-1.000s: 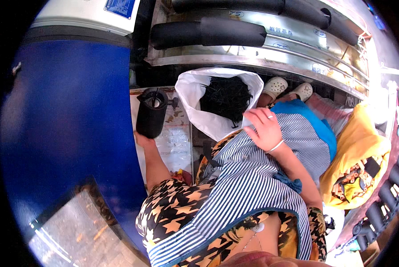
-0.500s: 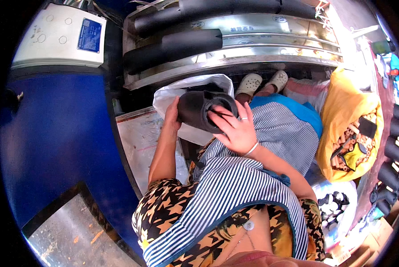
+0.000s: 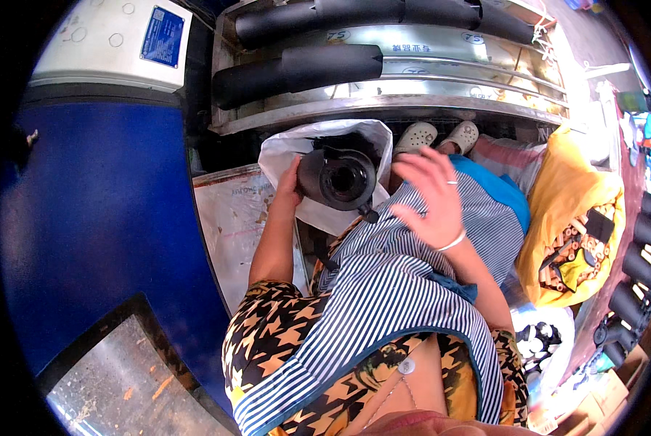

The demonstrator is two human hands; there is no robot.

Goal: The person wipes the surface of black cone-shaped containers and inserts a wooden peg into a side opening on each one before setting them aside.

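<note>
My left hand (image 3: 290,183) grips a black round part (image 3: 338,178) with a hollow middle, holding it on its side over the mouth of a white plastic bag (image 3: 285,149). The bag holds more dark parts. My right hand (image 3: 430,196) hovers just right of the black part with its fingers spread and nothing in it; it wears a ring and a thin bracelet. A blue-and-white striped apron (image 3: 383,291) covers my lap below both hands.
A blue machine body (image 3: 100,218) stands at the left. Long black tubes (image 3: 296,69) lie on a metal rack (image 3: 412,87) ahead. A yellow sack (image 3: 572,218) of small cylinders sits at the right, and more black tubes (image 3: 634,276) line the right edge.
The black part went from beside the bag up over its mouth. My right hand rested on the part half a second ago and has now come off it, fingers spread.
</note>
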